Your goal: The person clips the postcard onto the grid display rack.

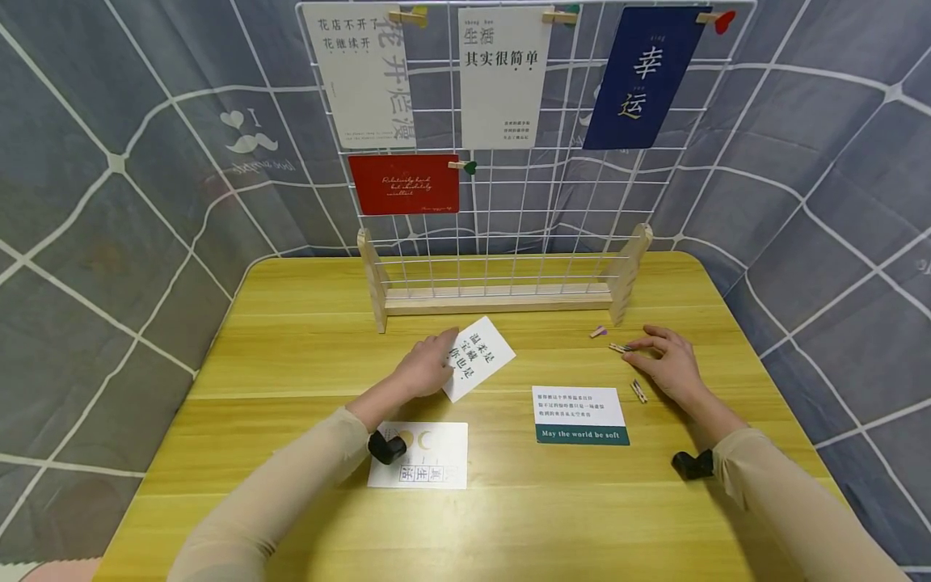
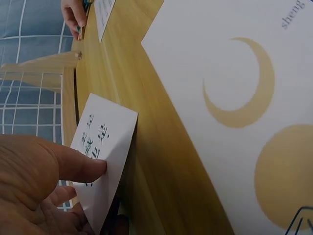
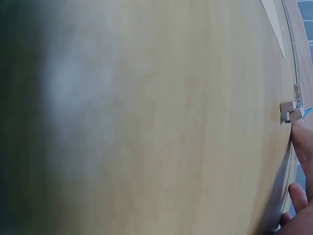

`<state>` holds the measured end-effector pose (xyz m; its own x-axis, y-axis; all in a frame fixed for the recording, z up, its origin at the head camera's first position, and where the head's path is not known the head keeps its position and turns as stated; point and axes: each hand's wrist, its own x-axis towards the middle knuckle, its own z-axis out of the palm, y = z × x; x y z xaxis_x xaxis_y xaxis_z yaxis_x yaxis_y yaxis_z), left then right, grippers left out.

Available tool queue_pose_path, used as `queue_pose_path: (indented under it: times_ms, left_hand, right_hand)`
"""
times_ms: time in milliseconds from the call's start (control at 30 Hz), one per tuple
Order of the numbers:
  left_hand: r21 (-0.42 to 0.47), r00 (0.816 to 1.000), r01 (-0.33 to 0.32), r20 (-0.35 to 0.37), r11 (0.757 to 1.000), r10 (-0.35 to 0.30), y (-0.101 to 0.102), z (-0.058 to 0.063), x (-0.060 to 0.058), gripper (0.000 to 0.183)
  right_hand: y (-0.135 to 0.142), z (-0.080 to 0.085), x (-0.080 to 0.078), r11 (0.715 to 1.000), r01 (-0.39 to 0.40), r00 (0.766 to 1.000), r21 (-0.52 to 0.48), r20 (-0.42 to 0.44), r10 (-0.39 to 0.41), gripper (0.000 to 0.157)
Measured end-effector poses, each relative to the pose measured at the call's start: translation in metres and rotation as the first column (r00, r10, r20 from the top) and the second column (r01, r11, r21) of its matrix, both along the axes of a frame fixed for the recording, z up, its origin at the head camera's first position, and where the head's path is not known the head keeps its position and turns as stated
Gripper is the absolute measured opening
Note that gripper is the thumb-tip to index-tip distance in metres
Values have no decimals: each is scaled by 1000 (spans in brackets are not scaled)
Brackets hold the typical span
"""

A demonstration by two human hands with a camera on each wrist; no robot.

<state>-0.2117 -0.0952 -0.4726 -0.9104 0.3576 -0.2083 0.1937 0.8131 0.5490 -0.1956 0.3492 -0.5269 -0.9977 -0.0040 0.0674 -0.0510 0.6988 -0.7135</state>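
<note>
My left hand [image 1: 425,364] pinches a white card [image 1: 482,356] with dark Chinese lettering, over the middle of the table. In the left wrist view the thumb presses on the card's printed face, with fingers behind it. At the right, the thumb and fingertips of my right hand [image 1: 669,364] pinch one end of a small wooden clothespin [image 1: 620,347]. The same clothespin [image 3: 293,111] shows at the right edge of the right wrist view. Close by lie a clothespin with a purple piece [image 1: 599,331] and another clothespin [image 1: 638,391].
A white wire grid rack [image 1: 502,303] on a wooden base stands at the back. Several cards hang clipped on it, including a red card [image 1: 407,198] and a blue card [image 1: 633,48]. A white-and-green card [image 1: 580,416] and a moon-printed card [image 1: 444,440] lie on the wooden table [image 1: 553,517].
</note>
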Motion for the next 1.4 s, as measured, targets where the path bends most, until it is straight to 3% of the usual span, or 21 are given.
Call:
queue_pose_path:
  times_ms: [233,533,700,867,1067,1200,1400]
  left_hand:
    - [131,991,0,135,991,-17,-6,8,-4,83]
    - [304,949,60,279,951,-149,-16,7,-9,94]
    - [382,925,9,347,924,-152,-14,7,-7,93]
    - [484,901,-73,407,872,-150,-9,6,-7,90]
    - [584,912,-104,378,805,-156,-4,10,-8,92]
    - [635,930,-93,329,767,-161,-1,13,-8,95]
    - [625,961,-76,254,777,-111,4,17,-8,86]
  right_hand:
    - [0,1,1,1000,-1,1000,-17,-14,1,32]
    - [2,5,3,999,-17,1000,-48,-26,16,31]
    - [4,2,2,999,-18,999,-40,-28,17,30]
    - [4,2,2,1000,-7,1000,-25,-26,6,33]
    - [-1,6,3,999,1,999,-39,-51,-3,32]
    - [-6,12,3,998,8,997,-60,-75,-13,33]
    - [-10,25,1,994,12,999,-112,-47,-17,39]
